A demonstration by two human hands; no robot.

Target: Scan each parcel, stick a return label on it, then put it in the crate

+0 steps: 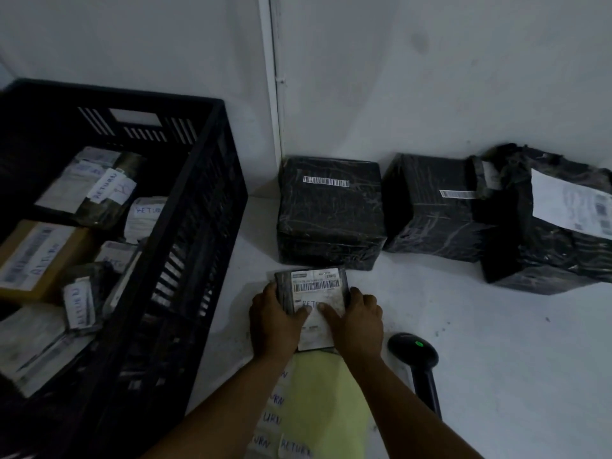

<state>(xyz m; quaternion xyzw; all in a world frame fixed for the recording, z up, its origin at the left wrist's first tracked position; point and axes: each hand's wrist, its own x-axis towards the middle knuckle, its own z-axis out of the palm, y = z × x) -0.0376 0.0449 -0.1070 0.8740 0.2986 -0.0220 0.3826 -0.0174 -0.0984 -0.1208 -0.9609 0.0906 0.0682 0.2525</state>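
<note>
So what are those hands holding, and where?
A small parcel: left hand grips its left edge, right hand its right edge, thumbs on the label.

Crate [212, 180] left; small parcel [314, 293] beside it; three parcels [331, 213] behind; scanner [414, 356] right.

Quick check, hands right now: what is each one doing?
Left hand: grips the small parcel by its left side, thumb pressing the return label.
Right hand: grips its right side, thumb on the label.
</note>
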